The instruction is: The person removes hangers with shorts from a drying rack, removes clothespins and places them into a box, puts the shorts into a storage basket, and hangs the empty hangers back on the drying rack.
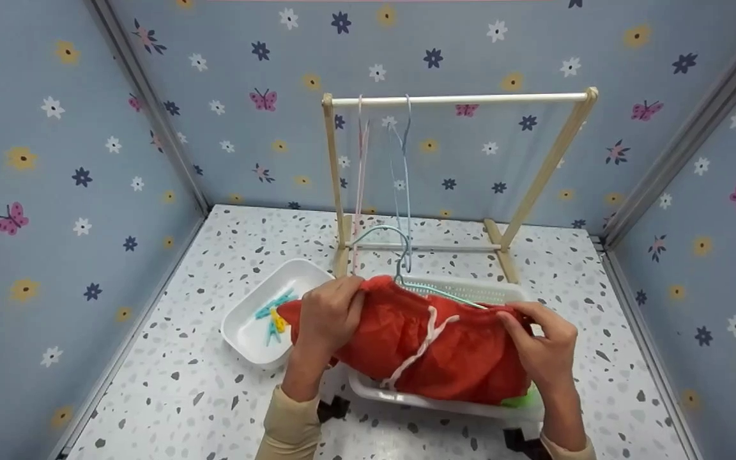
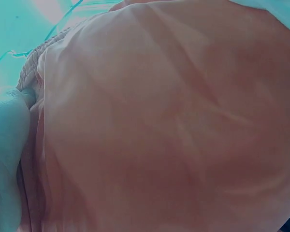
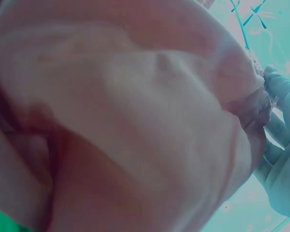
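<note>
Red drawstring shorts [image 1: 464, 358] with a gathered waistband and a white cord hang between both hands, above a white basket. My left hand [image 1: 331, 314] grips the waistband at its left end. At the other end, my right hand [image 1: 545, 345] pinches the waistband between thumb and fingers. A pale green hanger [image 1: 448, 295] stands at the waistband, its hook up; its right arm runs toward the right fingers, and its lower part is hidden by the cloth. Red cloth [image 2: 159, 121] fills most of the left wrist view, and also the right wrist view.
A wooden rack [image 1: 544, 169] with a pale top rail stands behind, bearing a pink hanger [image 1: 360, 185] and a blue hanger [image 1: 407, 185]. The white basket [image 1: 444, 406] lies under the shorts, with something green at its right. Left, a white tray [image 1: 240, 326] holds blue and yellow clothespins.
</note>
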`<state>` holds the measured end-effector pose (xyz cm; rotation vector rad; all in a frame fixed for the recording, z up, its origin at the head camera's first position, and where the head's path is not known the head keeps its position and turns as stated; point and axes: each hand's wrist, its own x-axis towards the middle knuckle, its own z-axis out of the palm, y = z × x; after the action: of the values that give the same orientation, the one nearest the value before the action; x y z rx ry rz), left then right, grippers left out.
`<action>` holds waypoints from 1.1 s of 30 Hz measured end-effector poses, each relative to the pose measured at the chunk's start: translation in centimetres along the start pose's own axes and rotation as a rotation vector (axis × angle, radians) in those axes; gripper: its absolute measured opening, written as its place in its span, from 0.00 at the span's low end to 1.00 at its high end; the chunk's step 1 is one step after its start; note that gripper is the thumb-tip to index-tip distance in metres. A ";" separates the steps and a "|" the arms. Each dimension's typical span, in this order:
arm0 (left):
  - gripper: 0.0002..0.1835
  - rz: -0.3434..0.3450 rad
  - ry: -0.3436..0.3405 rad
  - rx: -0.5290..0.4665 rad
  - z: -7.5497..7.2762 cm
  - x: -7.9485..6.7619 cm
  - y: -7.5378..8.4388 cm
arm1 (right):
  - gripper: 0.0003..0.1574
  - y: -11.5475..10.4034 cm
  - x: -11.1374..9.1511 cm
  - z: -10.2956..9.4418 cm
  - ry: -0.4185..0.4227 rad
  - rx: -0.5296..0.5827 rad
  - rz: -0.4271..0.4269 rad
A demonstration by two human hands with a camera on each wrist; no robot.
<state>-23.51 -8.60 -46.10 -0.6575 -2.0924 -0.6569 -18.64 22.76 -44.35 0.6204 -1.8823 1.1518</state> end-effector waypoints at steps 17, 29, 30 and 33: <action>0.10 -0.015 -0.020 -0.019 0.1 0.1 -0.2 | 0.12 0.3 -0.8 -2.1 0.109 -0.046 0.087; 0.10 -0.024 -0.026 -0.030 0.0 -0.2 -0.3 | 0.15 2.7 -3.1 -3.1 0.115 -0.129 0.154; 0.10 -0.026 -0.026 -0.032 0.0 -0.2 -0.3 | 0.15 2.8 -3.2 -3.1 0.120 -0.135 0.157; 0.09 -0.030 -0.025 -0.042 0.0 -0.1 -0.3 | 0.15 3.0 -3.3 -3.2 0.144 -0.133 0.158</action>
<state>-23.67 -8.89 -46.24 -0.6617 -2.1199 -0.7142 -17.86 26.93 -47.85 0.3114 -1.8920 1.1282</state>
